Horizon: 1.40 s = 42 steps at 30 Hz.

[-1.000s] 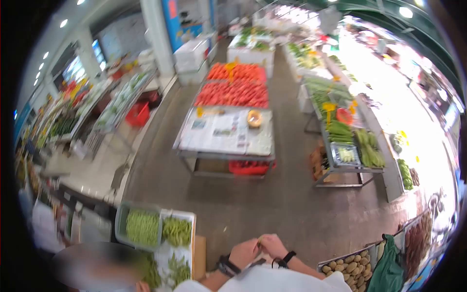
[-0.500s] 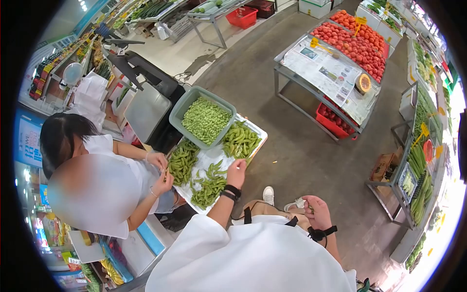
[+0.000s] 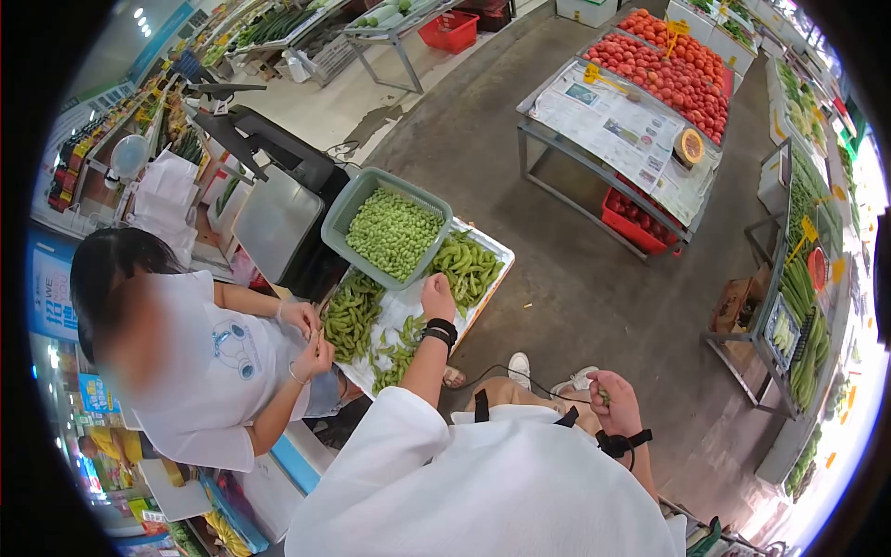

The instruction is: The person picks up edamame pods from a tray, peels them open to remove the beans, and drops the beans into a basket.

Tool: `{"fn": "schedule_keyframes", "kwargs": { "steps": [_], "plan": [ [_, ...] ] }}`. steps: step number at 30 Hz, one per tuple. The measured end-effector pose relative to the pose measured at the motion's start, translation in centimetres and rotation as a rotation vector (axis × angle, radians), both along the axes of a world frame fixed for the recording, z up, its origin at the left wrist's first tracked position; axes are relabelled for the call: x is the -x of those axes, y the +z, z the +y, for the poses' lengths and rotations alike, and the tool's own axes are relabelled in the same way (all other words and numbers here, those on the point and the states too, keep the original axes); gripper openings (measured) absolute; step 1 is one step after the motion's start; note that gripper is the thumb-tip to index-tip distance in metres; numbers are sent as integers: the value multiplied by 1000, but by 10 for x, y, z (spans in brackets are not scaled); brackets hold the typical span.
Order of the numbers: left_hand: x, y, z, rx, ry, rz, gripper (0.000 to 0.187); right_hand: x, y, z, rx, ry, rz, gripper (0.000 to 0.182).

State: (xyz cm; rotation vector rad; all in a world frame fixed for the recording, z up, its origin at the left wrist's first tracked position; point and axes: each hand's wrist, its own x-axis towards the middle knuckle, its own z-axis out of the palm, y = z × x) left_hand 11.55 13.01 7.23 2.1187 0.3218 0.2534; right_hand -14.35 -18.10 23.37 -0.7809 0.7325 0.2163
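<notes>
Near the right edge of the basket is my left hand [image 3: 438,299], closed above the tray [image 3: 502,252]; whatever it may hold is hidden. My right hand [image 3: 613,401] is curled around some small green beans [image 3: 604,396], away from the tray. A grey-green basket [image 3: 336,243] full of shelled green beans [image 3: 392,234] rests at the back of the tray. Green pods lie in piles to its right [image 3: 467,267], at the left [image 3: 354,317] and in the middle [image 3: 397,354].
A co-worker [image 3: 223,357] stands left of the tray, both hands together at its edge. A scale [image 3: 277,223] is behind them. A metal table [image 3: 594,147] with newspaper and tomatoes [image 3: 654,84] stands at the back right. Vegetable shelves [image 3: 800,306] line the right.
My left hand has moved slightly left and up, toward the basket. My right hand has shifted slightly right and down, with green beans now showing in it. The co-worker's head and torso have shifted.
</notes>
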Motion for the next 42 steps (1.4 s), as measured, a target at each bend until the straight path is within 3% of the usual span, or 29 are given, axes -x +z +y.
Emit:
{"fn": "schedule_keyframes", "kwargs": {
  "steps": [2,5,8,12,15,19,22,25,28,31,34,35,42],
  "plan": [
    [-3,-24,8,104,19,-7,28,-1,-1,2,-8,-6,-11,18],
    [4,-10,8,155,58,37,22,-3,3,5,23,-20,-13,15],
    [29,58,-17,870,-98,237,19,-9,10,3,55,83,-94,14],
    [72,155,-73,1499,-498,595,23,-41,55,23,382,295,-146,16],
    [97,186,-109,1633,-676,745,25,-53,59,42,482,362,-148,26],
    [111,196,-134,1547,-748,629,26,-52,54,49,378,310,-130,26],
    [114,196,-140,1323,-786,566,27,-51,60,50,534,296,-172,24],
    [114,204,-142,1323,-826,643,31,-46,51,55,761,251,-290,22],
    [115,219,-145,1368,-764,705,36,-42,54,54,781,195,-264,20],
    [120,192,-143,1097,-874,622,35,-34,49,48,439,15,-143,19],
    [122,184,-133,706,-1209,434,27,-30,52,44,449,18,-182,19],
    [126,184,-135,763,-1140,395,19,-29,52,43,488,31,-191,19],
    [127,192,-136,716,-1056,517,21,-24,61,38,724,-55,-166,17]
  ]
}}
